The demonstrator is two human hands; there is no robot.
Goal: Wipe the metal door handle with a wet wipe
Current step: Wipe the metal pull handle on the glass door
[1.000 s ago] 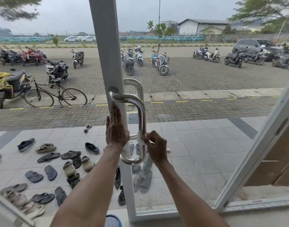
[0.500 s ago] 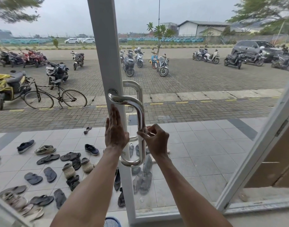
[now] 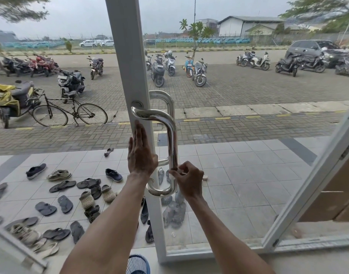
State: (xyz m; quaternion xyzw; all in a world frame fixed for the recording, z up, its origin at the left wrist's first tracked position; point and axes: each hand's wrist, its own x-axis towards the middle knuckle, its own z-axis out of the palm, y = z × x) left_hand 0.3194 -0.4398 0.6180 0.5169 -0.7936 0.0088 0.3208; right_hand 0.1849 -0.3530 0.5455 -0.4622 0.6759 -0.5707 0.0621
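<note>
Door frame [image 3: 128,56] under flat L hand [image 3: 141,155]; R hand [image 3: 189,179] pinches wipe [image 3: 172,175] on shiny curved handle [image 3: 172,135].

- Wet wipe [image 3: 171,176]: only a small white scrap shows against the bar. The rest is covered by the curled fingers [image 3: 186,167] of the right hand [image 3: 189,180].
- Door handle [image 3: 172,139]: the stretch of upright bar under the wipe is covered. The lower mount sits partly behind the wrist of the left hand [image 3: 142,155].
- Left hand: the palm faces the door frame [image 3: 126,56] and is unseen.
- Outer handle [image 3: 163,96]: seen through the glass, largely behind the frame and the near handle.
- Blue striped object [image 3: 138,264]: cut by the bottom edge, kind unclear.
- Sandals [image 3: 174,212] behind the lower pane: smeared, count unclear.
- Vehicles [image 3: 345,64] at far right: blurred.
- Forearms [image 3: 225,234]: cut by the bottom edge.
</note>
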